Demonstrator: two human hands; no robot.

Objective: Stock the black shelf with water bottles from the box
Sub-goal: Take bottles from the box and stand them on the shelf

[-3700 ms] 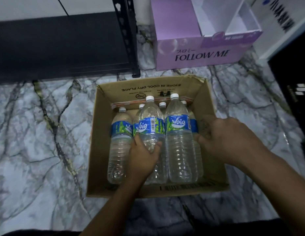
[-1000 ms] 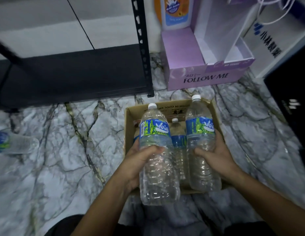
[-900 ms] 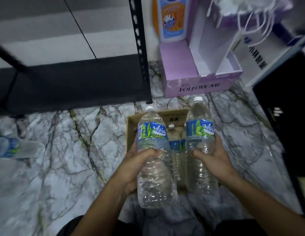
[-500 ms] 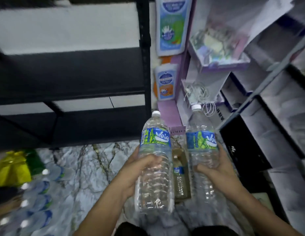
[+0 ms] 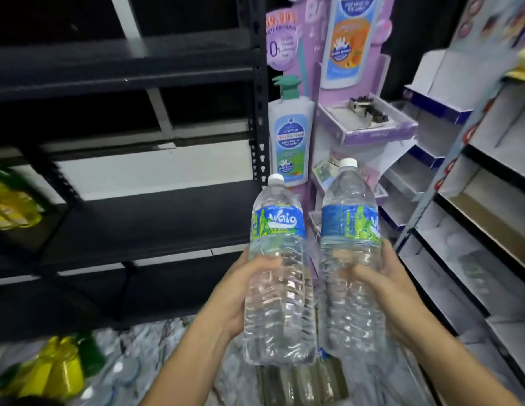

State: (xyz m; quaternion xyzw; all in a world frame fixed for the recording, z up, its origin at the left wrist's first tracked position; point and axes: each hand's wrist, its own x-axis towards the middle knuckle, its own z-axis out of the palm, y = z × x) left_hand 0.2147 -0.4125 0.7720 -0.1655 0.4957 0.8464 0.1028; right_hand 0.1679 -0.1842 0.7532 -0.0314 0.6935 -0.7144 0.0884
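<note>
Two hands [image 5: 235, 297] [image 5: 384, 288] each grip an upright water bottle [image 5: 277, 288] [image 5: 350, 303] near the black shelf's [image 5: 138, 221] open front edge.

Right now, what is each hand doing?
Left hand: gripping the left water bottle, upright.
Right hand: gripping the right water bottle, upright.
</note>
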